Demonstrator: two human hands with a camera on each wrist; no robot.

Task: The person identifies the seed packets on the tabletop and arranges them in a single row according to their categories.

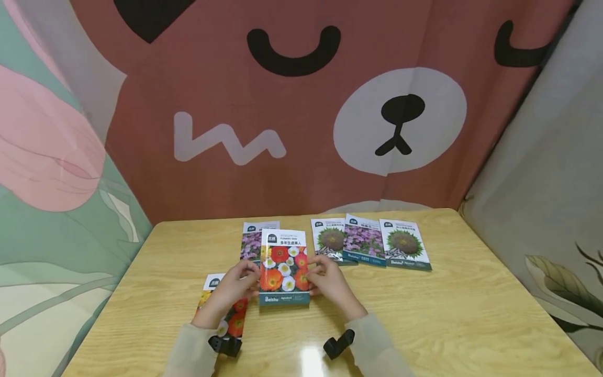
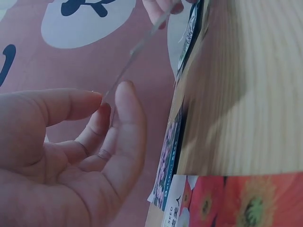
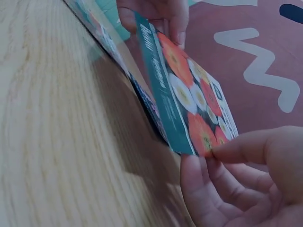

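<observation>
Both hands hold one seed packet (image 1: 284, 267) by its side edges, its front of red, orange and white poppies facing up. My left hand (image 1: 242, 283) pinches the left edge between thumb and fingers. On the opposite edge my right hand (image 1: 330, 280) has thumb on the front and fingers behind. In the right wrist view the seed packet (image 3: 194, 99) is tilted and raised off the wood. From the left wrist the seed packet (image 2: 135, 52) shows nearly edge-on. Another poppy seed packet (image 1: 235, 322) lies on the table, partly hidden under my left forearm.
A purple-flower packet (image 1: 251, 243) lies behind the held one, partly covered. At the back right of the wooden table (image 1: 447, 324) overlap a sunflower packet (image 1: 330, 238), a purple-flower packet (image 1: 365, 243) and another sunflower packet (image 1: 404, 243). A printed curtain (image 1: 226, 188) hangs behind the table.
</observation>
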